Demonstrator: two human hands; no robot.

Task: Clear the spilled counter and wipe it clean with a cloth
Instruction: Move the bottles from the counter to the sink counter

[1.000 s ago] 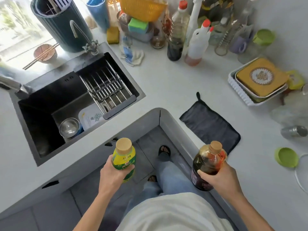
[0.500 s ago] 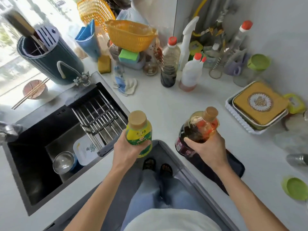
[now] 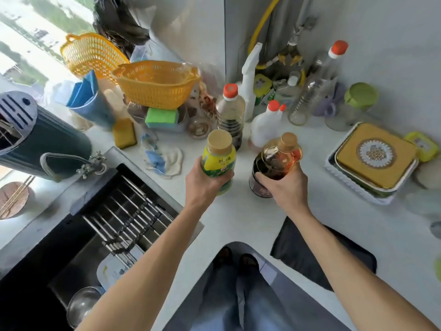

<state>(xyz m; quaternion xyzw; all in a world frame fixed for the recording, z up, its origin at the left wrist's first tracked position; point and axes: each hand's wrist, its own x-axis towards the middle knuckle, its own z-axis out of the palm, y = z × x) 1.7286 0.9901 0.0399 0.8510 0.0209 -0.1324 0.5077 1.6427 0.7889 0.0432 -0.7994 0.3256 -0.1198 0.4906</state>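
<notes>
My left hand (image 3: pixel 205 185) grips a yellow-green bottle (image 3: pixel 219 156) with a tan cap, held upright over the white counter (image 3: pixel 238 218). My right hand (image 3: pixel 285 187) grips a dark sauce bottle (image 3: pixel 276 161) with a tan cap and red label. Both bottles are close to the cluster of bottles at the back corner; whether they touch the counter I cannot tell. A dark cloth (image 3: pixel 319 256) lies flat on the counter near the front edge, partly under my right forearm.
A black sink (image 3: pixel 59 247) with a rack lies at the left. Bottles (image 3: pixel 230 115), a spray bottle (image 3: pixel 249 77), orange baskets (image 3: pixel 155 82), sponges and a crumpled rag (image 3: pixel 162 158) crowd the back. A white tray with a gold tin (image 3: pixel 374 156) sits at the right.
Both hands have carried their bottles forward from the counter's front edge to the back corner, near the standing bottles. The view has tilted up toward the wall.
</notes>
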